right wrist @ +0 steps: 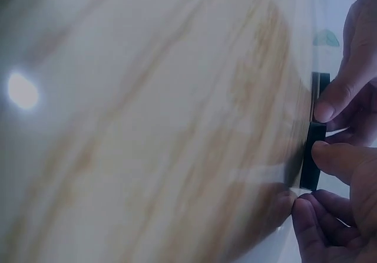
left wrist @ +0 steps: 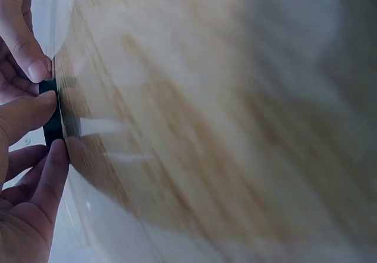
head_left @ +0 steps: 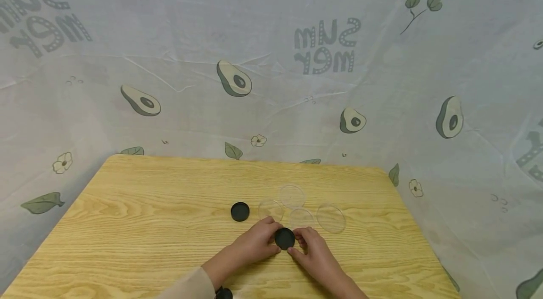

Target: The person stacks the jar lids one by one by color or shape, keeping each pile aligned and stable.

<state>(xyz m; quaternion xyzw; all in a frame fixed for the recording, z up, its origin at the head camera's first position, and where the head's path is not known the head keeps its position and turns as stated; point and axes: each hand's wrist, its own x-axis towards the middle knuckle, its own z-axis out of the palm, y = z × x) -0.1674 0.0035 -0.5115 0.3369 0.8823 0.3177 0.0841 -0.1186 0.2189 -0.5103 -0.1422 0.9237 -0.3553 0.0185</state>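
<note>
While both hands meet over a light wood-grain surface (head_left: 148,223), a shallow, round black dish with a raised rim (head_left: 284,238) sits on it between them, the left hand (head_left: 258,241) gripping its left edge with thumb and fingers, the right hand (head_left: 313,249) pinching its right edge. Just beyond lie four thin, clear round discs (head_left: 331,218), and left of those a second round black dish (head_left: 240,211). Behind, a pale cloth with printed avocados (head_left: 234,78) reads "summer" (head_left: 327,47) in mirrored grey letters, broken over two lines.
</note>
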